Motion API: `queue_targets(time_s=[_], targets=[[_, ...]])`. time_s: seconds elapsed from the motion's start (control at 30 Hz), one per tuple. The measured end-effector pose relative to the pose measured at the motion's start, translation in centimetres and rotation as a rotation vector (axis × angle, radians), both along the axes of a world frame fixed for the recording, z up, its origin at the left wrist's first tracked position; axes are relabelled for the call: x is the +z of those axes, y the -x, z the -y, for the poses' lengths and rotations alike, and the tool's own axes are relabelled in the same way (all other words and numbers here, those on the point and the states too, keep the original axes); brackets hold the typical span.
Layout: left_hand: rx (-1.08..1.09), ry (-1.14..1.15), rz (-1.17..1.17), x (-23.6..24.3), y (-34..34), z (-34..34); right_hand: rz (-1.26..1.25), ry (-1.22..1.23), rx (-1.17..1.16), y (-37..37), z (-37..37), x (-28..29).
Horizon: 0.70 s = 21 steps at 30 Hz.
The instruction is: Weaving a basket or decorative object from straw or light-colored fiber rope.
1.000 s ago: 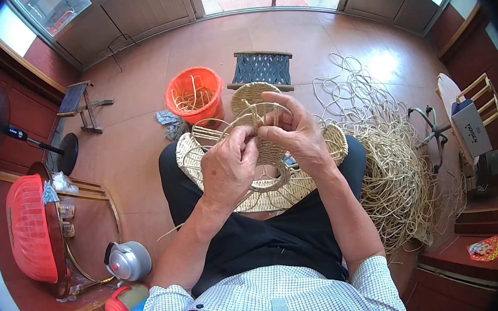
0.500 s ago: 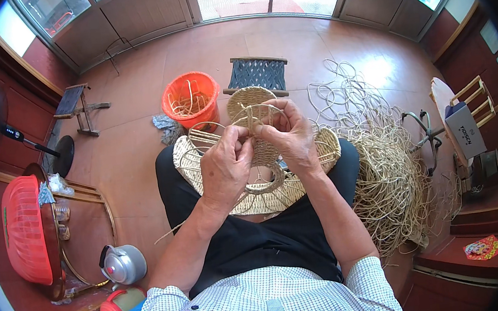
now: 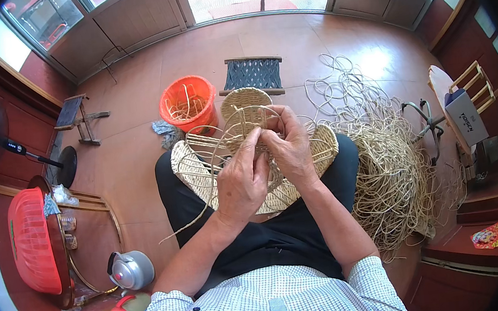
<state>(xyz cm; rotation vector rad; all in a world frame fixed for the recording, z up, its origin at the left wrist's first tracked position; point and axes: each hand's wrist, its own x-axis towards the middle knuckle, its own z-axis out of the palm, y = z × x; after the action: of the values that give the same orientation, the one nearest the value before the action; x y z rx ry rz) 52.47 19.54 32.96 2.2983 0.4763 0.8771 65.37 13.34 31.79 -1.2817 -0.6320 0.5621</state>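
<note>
L hand [image 3: 240, 177] & R hand [image 3: 291, 151] had fingertips tog., pinched on the straw weave [image 3: 324, 146], exact grip hidden; it lay across lap [image 3: 276, 237], under fingers, long axis approx. L–R, hands equally near

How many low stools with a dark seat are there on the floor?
2. One stool stands at left, near the fan; the other stool is beyond the round woven piece, right of the orange bucket. No others show.

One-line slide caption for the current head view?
Left hand and right hand meet at woven cordwork, a heap of loose cord lying to the right.
</note>
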Motion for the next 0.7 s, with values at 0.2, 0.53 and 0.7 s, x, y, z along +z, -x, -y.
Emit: queue_targets(time_s=[0.2,0.53,0.7], targets=[[-0.014,0.118,-0.049,0.0,-0.3,1.3,0.102,0.069,-0.01,0.0,0.9,-0.6],[-0.062,0.009,-0.144,0.9,-0.3,-0.1,-0.134,-0.061,0.062,-0.7,1.1,-0.2],[0.023,-0.008,-0.018,1.1,0.4,-0.9,-0.015,-0.004,0.079,-0.6,1.1,-0.1]])
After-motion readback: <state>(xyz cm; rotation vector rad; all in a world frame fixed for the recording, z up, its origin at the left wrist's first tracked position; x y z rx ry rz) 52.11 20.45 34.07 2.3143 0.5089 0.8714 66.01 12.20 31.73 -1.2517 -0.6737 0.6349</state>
